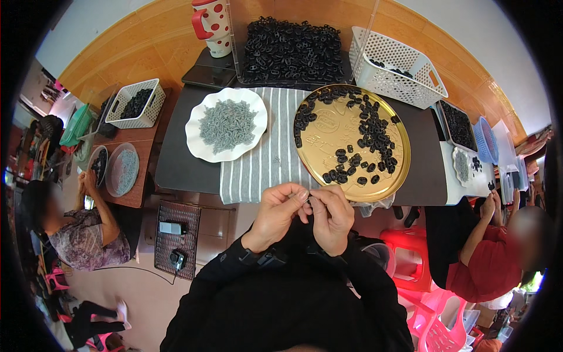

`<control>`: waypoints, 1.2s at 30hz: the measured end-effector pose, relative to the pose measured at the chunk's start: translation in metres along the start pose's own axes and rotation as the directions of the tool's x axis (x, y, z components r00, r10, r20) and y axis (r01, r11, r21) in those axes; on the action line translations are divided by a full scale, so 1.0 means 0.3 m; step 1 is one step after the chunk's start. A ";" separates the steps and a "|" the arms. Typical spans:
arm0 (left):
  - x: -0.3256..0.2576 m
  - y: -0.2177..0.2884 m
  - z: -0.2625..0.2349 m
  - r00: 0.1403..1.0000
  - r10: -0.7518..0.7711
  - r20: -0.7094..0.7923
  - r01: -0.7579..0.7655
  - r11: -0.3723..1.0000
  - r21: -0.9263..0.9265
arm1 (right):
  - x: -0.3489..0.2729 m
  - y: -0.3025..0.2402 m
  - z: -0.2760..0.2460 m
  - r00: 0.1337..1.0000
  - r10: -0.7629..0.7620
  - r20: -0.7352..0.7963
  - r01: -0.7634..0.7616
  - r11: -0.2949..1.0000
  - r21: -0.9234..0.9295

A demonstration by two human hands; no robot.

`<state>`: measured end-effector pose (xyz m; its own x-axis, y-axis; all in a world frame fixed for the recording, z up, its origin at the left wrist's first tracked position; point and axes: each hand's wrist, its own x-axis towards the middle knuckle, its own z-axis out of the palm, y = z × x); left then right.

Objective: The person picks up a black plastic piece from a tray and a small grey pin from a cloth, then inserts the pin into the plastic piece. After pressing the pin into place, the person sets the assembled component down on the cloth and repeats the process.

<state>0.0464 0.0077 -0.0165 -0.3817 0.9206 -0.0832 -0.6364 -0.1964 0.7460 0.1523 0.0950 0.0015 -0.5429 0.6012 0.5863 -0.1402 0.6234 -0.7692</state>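
My left hand (278,214) and my right hand (331,218) meet just off the table's front edge, both closed in a pinch. Between their fingertips is a small dark piece (309,200), mostly hidden, so its kind does not show. Beyond my right hand lies a round gold tray (328,138) with many small black plastic pieces (375,132) scattered on it. To the left, a white scalloped plate (196,139) bears a heap of small grey metal springs (227,126). A grey striped cloth (275,158) lies partly beneath plate and tray.
At the back stands a clear bin of black pieces (293,50), with a white perforated basket (393,82) on its right. A spotted tumbler (214,29) is behind a dark flat device (208,71). Two people work at side tables; red stools (407,258) stand at right.
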 end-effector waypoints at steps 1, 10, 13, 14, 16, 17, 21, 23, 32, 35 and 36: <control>0.001 -0.006 0.004 1.000 0.029 -0.003 -0.029 0.999 -0.022 | -0.008 -0.001 0.005 0.999 -0.001 -0.033 0.001 1.000 0.000; -0.003 0.013 -0.004 0.996 0.086 0.022 -0.087 0.996 0.023 | 0.011 -0.025 -0.008 0.999 0.053 -0.010 -0.052 0.997 0.055; -0.009 0.007 -0.018 0.993 0.112 0.033 -0.115 0.989 0.089 | 0.014 -0.035 -0.018 0.998 0.061 0.030 -0.063 0.995 0.074; -0.012 0.011 -0.014 0.993 0.110 0.035 -0.113 0.990 0.088 | 0.012 -0.037 -0.022 0.996 0.066 0.051 -0.070 0.996 0.063; -0.022 0.027 0.001 0.990 0.139 -0.004 -0.134 0.967 0.217 | 0.009 -0.022 -0.023 0.997 0.064 0.042 -0.067 0.995 0.068; -0.024 0.035 0.004 0.991 0.137 -0.002 -0.134 0.967 0.216 | 0.011 -0.017 -0.024 0.998 0.059 0.033 -0.062 0.995 0.075; -0.031 0.059 -0.007 0.998 0.055 0.025 -0.060 0.960 0.275 | 0.015 -0.022 -0.034 0.997 0.078 0.023 -0.080 0.992 0.097; -0.033 0.071 -0.011 0.998 0.044 0.036 -0.052 0.959 0.278 | 0.010 -0.014 -0.042 0.997 0.012 0.079 -0.017 0.998 0.054; -0.052 0.081 -0.010 0.998 -0.028 0.049 0.009 0.939 0.343 | 0.016 -0.008 -0.072 0.956 -0.207 0.209 0.218 0.975 -0.031; -0.056 0.073 0.005 1.000 0.008 0.018 -0.015 0.919 0.394 | 0.016 -0.009 -0.074 0.965 -0.152 0.212 0.155 0.988 0.003; -0.053 0.072 0.007 1.000 0.000 0.017 -0.007 0.923 0.385 | 0.016 -0.009 -0.074 0.965 -0.153 0.213 0.156 0.988 0.005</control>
<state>0.0402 -0.0106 0.0022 -0.3706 0.9260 -0.0719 -0.3266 -0.0575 0.9434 0.1684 0.1073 0.0120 -0.6790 0.3778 0.6294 -0.2276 0.7068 -0.6698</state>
